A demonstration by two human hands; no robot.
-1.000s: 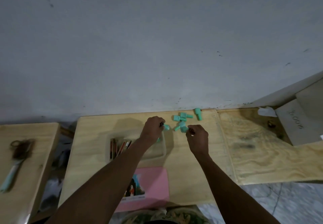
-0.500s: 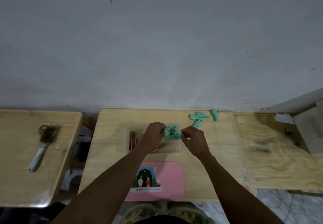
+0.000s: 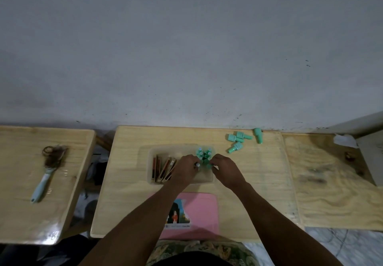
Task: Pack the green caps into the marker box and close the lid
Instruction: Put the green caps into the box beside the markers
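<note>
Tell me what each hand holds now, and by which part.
Both hands, left hand and right hand, pinch green caps with the fingertips over the clear marker box. Which part of a cap they grip cannot be told.

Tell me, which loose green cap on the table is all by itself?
The green cap farthest right, near the wall. It lies alone, apart from the cluster of caps to its left and the other caps by the hands in the box.

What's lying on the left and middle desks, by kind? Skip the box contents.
loose green caps: 5 (the cluster is a bit blurry)
marker box: 1
pink lid: 1
hairbrush: 1
Total: 8
</note>
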